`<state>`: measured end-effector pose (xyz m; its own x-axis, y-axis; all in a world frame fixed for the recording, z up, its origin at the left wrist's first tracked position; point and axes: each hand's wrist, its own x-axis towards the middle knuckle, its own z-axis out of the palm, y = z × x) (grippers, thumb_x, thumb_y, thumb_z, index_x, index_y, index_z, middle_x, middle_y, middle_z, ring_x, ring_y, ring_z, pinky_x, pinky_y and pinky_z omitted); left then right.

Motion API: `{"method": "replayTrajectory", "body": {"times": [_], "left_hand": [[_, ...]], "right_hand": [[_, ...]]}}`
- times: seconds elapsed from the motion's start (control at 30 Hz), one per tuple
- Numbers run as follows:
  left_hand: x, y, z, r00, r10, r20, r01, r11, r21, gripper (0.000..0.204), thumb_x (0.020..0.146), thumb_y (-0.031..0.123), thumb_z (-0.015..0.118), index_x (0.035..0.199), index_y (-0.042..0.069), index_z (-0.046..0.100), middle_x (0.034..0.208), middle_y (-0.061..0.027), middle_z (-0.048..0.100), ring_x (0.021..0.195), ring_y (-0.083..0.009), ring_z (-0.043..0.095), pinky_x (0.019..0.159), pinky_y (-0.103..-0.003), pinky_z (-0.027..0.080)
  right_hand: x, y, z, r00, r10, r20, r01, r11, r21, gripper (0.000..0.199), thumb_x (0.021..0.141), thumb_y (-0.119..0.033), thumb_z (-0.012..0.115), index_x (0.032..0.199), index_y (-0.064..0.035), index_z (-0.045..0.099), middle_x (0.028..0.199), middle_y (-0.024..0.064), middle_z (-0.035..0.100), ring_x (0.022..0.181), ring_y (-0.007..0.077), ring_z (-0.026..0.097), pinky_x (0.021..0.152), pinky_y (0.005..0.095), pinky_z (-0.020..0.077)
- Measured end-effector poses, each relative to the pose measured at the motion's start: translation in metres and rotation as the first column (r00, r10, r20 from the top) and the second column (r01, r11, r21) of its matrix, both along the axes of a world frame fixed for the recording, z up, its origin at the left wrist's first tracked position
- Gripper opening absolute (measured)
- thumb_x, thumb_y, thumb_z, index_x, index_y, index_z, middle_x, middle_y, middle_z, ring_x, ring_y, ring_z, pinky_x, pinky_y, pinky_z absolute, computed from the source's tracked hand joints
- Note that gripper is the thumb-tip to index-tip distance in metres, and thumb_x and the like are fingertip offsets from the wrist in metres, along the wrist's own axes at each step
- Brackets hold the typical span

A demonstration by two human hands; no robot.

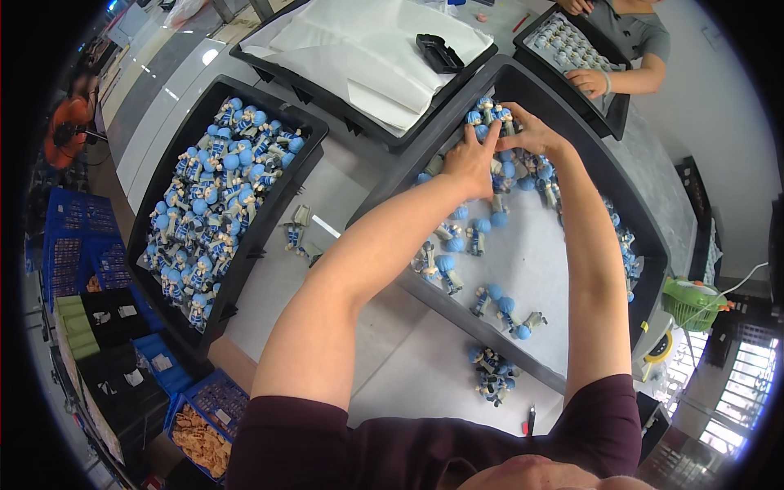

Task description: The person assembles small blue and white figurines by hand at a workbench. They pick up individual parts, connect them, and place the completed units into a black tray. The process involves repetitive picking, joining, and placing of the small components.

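Both my hands are at the far end of a large dark grey tray [465,306], around a small cluster of blue-haired toy figurines [483,106]. My left hand [472,163] presses against the cluster's near side, fingers bent over it. From the right, my right hand [535,137] curves round the same figurines, its thumb and forefinger apart with figurines between them. Some fingertips are hidden behind the toys. More loose figurines [506,306] in blue and grey lie across the tray's pale lining, and others are partly hidden by my right forearm.
Left stands a black tray [314,131] heaped with similar figurines. Beyond lies a tray covered with white sheeting [351,57], a black plastic piece [439,53] on it. A co-worker's hand [588,82] rests at another filled tray. Several figurines [494,376] and a pen-like tool [531,420] lie nearest me.
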<state>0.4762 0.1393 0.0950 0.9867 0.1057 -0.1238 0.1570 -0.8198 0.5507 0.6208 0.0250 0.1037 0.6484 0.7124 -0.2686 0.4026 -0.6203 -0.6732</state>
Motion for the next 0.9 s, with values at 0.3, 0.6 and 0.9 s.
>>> {"method": "replayTrajectory", "body": {"times": [0.3,0.6,0.9], "left_hand": [[-0.012,-0.003,0.012,0.997,0.01,0.076,-0.007,0.999,-0.039,0.095,0.062,0.021,0.072,0.137,0.021,0.014,0.128,-0.0246,0.028,0.099,-0.0392,0.053,0.084,-0.043,0.046],[-0.06,-0.043,0.083,0.926,-0.066,0.373,0.094,0.994,-0.059,0.091,0.061,0.02,0.073,0.134,0.018,0.019,0.125,-0.0271,0.029,0.096,-0.0442,0.052,0.079,-0.045,0.047],[-0.252,-0.082,0.121,0.737,-0.107,0.667,0.228,0.969,-0.096,0.09,0.056,0.007,0.072,0.133,0.009,0.025,0.125,-0.0272,0.03,0.099,-0.042,0.05,0.071,-0.04,0.051]], "right_hand": [[-0.035,-0.013,0.018,0.988,-0.072,-0.135,0.09,0.986,0.14,0.063,0.069,-0.023,0.069,0.124,-0.0134,0.039,0.102,0.0108,0.051,0.097,0.0204,0.047,0.083,0.0303,0.0389],[-0.096,-0.066,0.093,0.991,-0.134,-0.004,0.127,0.931,0.343,0.057,0.076,-0.018,0.066,0.125,-0.0101,0.037,0.098,0.0084,0.054,0.088,0.0134,0.052,0.075,0.0284,0.0439],[-0.314,-0.11,0.163,0.941,-0.182,0.285,0.072,0.931,0.358,0.056,0.074,-0.008,0.064,0.123,-0.0063,0.038,0.112,0.0133,0.045,0.102,0.0233,0.046,0.088,0.0311,0.0386]]}}
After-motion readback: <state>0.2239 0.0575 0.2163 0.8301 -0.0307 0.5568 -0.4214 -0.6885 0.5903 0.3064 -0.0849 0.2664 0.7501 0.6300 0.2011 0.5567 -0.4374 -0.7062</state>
